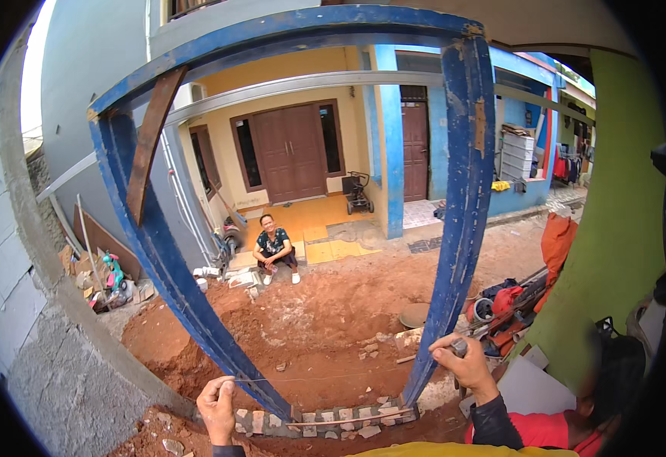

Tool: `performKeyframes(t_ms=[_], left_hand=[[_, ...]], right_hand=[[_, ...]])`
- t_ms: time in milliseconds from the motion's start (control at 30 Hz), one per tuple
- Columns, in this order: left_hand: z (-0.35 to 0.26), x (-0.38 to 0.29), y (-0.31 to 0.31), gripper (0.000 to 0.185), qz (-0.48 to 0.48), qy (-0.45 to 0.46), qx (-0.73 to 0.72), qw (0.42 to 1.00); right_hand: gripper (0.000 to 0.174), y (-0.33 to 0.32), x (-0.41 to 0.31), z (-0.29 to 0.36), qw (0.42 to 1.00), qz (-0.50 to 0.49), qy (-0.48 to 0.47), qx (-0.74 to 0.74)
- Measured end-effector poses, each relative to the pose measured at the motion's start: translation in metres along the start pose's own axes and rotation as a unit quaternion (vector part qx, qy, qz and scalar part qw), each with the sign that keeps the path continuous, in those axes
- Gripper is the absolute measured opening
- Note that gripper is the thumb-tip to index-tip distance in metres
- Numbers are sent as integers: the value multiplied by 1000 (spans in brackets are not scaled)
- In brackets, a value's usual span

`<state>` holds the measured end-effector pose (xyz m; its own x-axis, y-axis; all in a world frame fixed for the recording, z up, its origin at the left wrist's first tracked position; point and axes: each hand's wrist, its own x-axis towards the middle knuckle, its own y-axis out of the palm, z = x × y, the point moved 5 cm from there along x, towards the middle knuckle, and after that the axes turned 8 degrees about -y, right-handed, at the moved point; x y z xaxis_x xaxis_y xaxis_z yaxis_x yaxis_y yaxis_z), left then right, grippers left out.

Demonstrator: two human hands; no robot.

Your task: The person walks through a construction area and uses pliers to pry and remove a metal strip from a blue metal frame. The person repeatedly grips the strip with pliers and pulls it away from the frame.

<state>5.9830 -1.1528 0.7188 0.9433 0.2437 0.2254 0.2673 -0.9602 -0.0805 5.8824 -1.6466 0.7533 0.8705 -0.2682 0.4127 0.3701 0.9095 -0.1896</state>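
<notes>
A blue-painted wooden door frame [463, 171] stands upright before me, its feet at a low course of broken brick and mortar [344, 421]. My left hand [217, 407] is at the lower left post, thumb and fingers pinched on the end of a thin string [310, 378]. The string runs across the opening towards the right post. My right hand [465, 363] is beside that post, closed around a small dark object that I cannot identify. A brown wooden brace [156, 143] crosses the frame's upper left corner. A thin wooden strip [350, 421] lies across its bottom.
A person [274, 248] squats beyond the frame. Another person in a red shirt [544, 429] is close at my right. Reddish soil [310, 320] is heaped ahead. A block wall [18, 268] stands left, a green wall [624, 200] right, with tools and buckets [483, 309] at its foot.
</notes>
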Motion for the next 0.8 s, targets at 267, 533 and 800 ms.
performKeyframes(t_ms=[267, 533, 800], left_hand=[[-27, 5, -24, 33, -138, 27, 44, 989], [38, -96, 154, 36, 223, -193, -184, 938], [29, -123, 199, 45, 341, -216, -201, 892]], right_hand=[[32, 53, -24, -4, 967, 245, 67, 10], [26, 92, -39, -4, 993, 109, -43, -1], [27, 118, -64, -16, 996, 76, -33, -44]])
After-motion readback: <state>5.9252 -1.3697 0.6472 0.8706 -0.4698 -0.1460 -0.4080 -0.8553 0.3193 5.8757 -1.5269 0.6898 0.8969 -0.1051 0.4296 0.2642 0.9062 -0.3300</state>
